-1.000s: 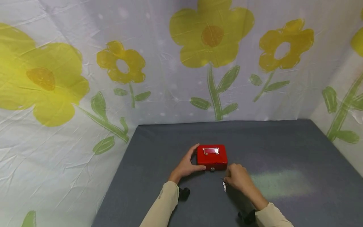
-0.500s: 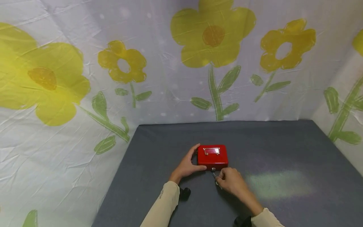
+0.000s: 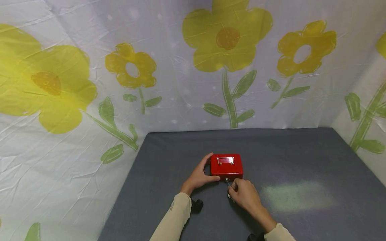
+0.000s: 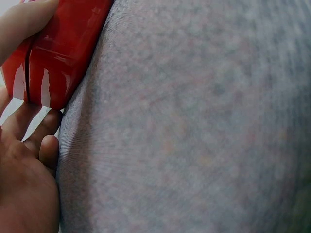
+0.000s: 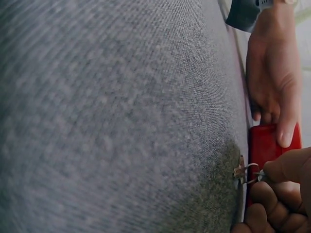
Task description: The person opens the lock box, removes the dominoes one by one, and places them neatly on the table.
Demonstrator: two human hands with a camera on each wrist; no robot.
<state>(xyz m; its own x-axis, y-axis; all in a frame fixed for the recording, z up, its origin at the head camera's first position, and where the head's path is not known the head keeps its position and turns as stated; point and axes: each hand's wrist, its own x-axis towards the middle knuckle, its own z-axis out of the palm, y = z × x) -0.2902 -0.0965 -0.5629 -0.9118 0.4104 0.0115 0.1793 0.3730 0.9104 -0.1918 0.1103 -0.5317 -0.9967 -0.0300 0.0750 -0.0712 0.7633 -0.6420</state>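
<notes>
A small red cash box with a silver handle on its lid sits closed on the dark table. My left hand holds its left side, thumb along the front and fingers toward the back. In the left wrist view the thumb overlaps the glossy red box. Between thumb and curled fingers, my right hand pinches a key, its tip right at the lock on the box's front. From it hangs a wire ring with a second key, seen in the right wrist view.
Dark grey cloth covers the table. A white curtain with printed yellow flowers stands behind it and along the sides. Pale light falls on the cloth right of my right hand.
My right hand has moved left and brought the key from beside the box's right front corner up to the lock. The left hand and the box have stayed in place.
</notes>
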